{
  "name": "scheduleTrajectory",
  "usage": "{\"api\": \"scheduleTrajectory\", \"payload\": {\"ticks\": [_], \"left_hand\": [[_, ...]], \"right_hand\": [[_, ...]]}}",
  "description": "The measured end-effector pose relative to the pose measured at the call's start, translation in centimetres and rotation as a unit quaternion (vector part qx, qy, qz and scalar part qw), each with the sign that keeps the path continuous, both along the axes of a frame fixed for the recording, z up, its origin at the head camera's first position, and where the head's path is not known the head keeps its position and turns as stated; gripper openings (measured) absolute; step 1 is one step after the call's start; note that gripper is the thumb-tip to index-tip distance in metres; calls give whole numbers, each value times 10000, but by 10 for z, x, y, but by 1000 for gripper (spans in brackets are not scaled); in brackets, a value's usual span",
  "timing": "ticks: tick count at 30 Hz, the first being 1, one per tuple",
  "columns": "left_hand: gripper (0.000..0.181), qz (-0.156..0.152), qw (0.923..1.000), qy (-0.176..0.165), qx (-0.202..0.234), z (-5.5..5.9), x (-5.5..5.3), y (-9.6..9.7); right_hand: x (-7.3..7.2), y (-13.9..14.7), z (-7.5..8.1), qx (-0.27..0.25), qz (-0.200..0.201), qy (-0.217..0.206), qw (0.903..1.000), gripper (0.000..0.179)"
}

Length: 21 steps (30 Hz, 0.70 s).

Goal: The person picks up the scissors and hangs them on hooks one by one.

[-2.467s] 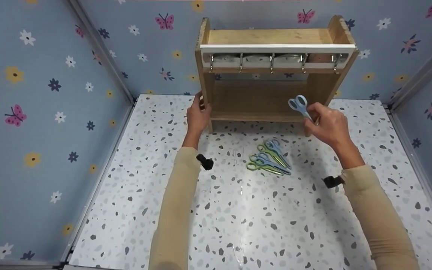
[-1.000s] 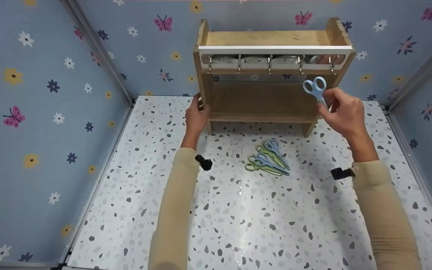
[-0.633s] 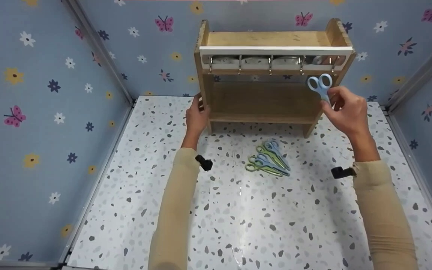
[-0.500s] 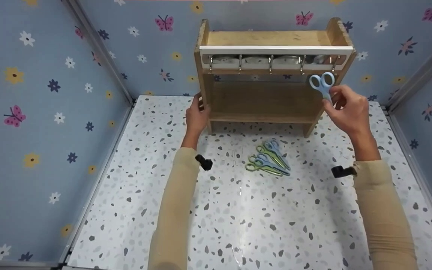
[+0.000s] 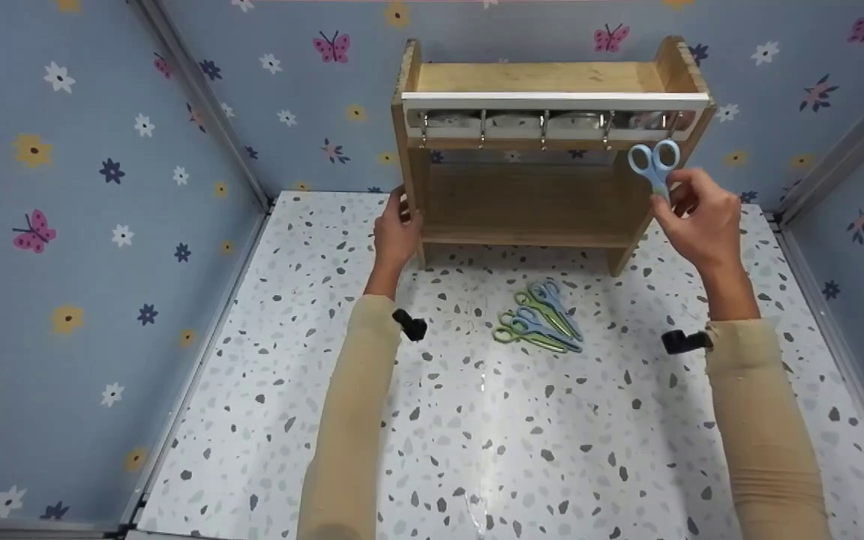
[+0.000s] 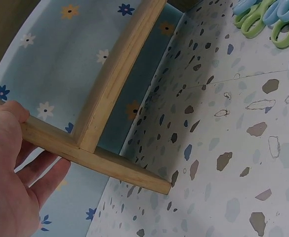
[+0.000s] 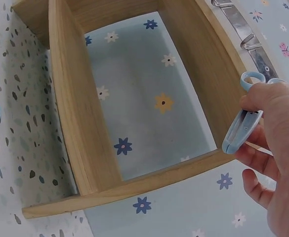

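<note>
Blue scissors (image 5: 657, 174) tilt handles-up, pinched in the right hand (image 5: 704, 223), upper right of the head view; near centre, the left hand (image 5: 395, 236) grips a wooden shelf (image 5: 526, 206).

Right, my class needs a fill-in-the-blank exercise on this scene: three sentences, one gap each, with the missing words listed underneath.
The left hand grips the shelf while the right hand pinches ____.
On the table, the piled handles are blue and ____.
The shelf's front has ____ hooks.

Missing words: scissors; green; five.
</note>
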State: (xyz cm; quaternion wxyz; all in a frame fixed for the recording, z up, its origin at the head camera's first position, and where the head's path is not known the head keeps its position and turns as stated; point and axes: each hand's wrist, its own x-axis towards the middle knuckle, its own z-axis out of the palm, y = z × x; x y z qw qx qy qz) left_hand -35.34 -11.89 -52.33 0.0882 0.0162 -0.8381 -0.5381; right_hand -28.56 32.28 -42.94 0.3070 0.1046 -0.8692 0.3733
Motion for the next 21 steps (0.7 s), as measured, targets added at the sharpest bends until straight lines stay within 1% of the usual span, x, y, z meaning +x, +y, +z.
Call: {"api": "scheduleTrajectory", "payload": {"ticks": [7, 15, 21], "left_hand": [[58, 24, 10000, -89, 7, 2, 0, 1], [59, 24, 9999, -168, 3, 1, -2, 1], [58, 30, 9999, -113, 15, 0, -2, 1]], "right_hand": [[-1, -2, -3, -171, -94, -49, 9998, 23], [-3, -5, -9, -213, -348, -128, 9991, 23], [-4, -2, -10, -208, -254, -114, 9994, 23]]}}
